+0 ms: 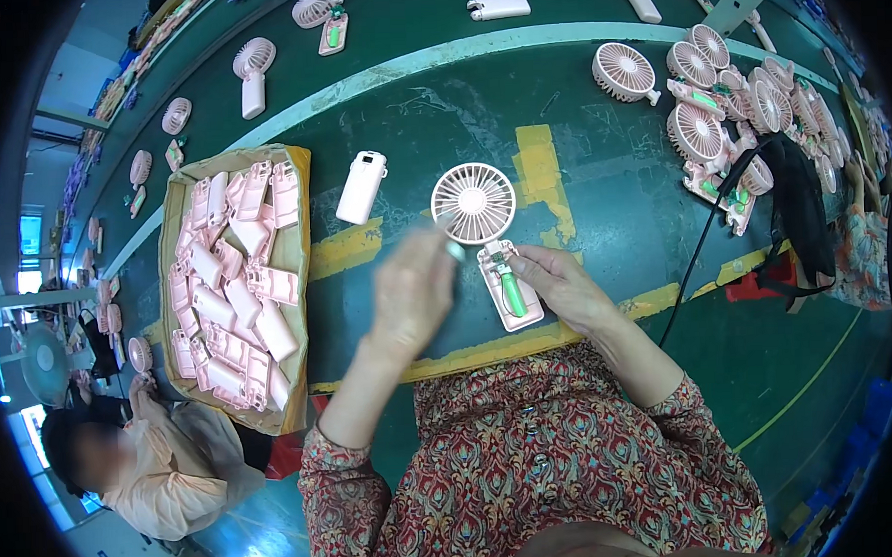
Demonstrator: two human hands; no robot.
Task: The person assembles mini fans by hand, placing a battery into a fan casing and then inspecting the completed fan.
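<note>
A pale pink handheld fan [473, 203] lies in front of me with its round grille pointing away. Its handle is open, showing a green battery cell [513, 294] and thin wires inside. My right hand [571, 289] grips the handle's right edge near the neck, thumb on top. My left hand [412, 291] hovers just left of the neck, blurred by motion; a small pale spot shows at its fingertips, too smeared to name. Up and left of that hand, a pink handle cover [361, 187] lies alone on the green table [411, 118].
At the left stands a cardboard box [303, 254] full of pink handle shells [213, 304]. A heap of fans [769, 105] lies at the right, beside a black bag [797, 202]. More fans line the far belt [379, 35]. Another person [158, 465] sits at lower left.
</note>
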